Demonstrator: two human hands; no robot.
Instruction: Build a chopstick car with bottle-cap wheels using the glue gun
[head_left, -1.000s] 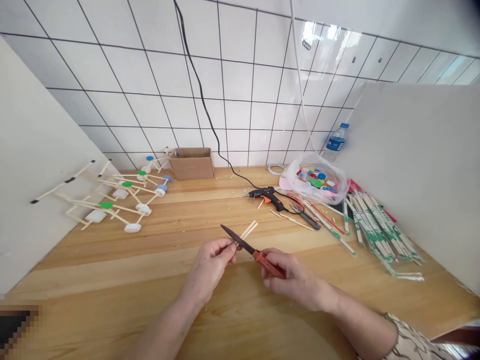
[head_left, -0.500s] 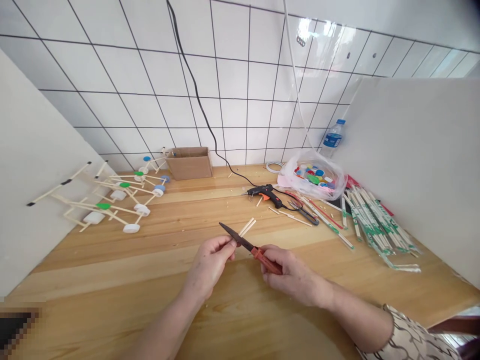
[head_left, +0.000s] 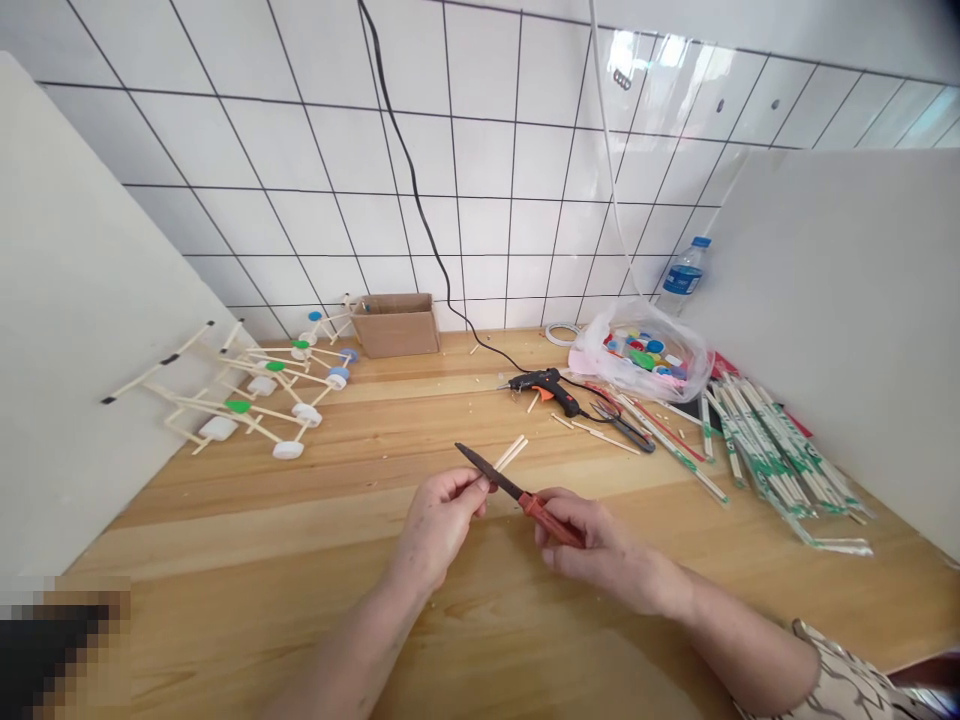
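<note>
My left hand [head_left: 448,520] is closed, its thumb and fingers pinching two short pale wooden sticks [head_left: 513,453] that point away to the upper right. My right hand [head_left: 600,545] is wrapped round the red handle of a knife [head_left: 491,474]. Its dark, pointed blade slants up to the left and crosses over the sticks, close by my left thumb and fingertips. From this angle I cannot tell how deep the blade touches the wood. The lower ends of the sticks are hidden by the fingers and blade.
A black glue gun [head_left: 544,388] lies beyond my hands, with scissors [head_left: 630,430] beside it. Wrapped chopsticks [head_left: 780,450] lie at right, near a bag of bottle caps [head_left: 645,350] and a water bottle [head_left: 684,275]. Stick-and-cap models [head_left: 255,405] stand left of a cardboard box [head_left: 397,325].
The whole scene has shifted slightly to the right as my head turned a little left. Both hands keep the same hold, with the blade still across the sticks.
</note>
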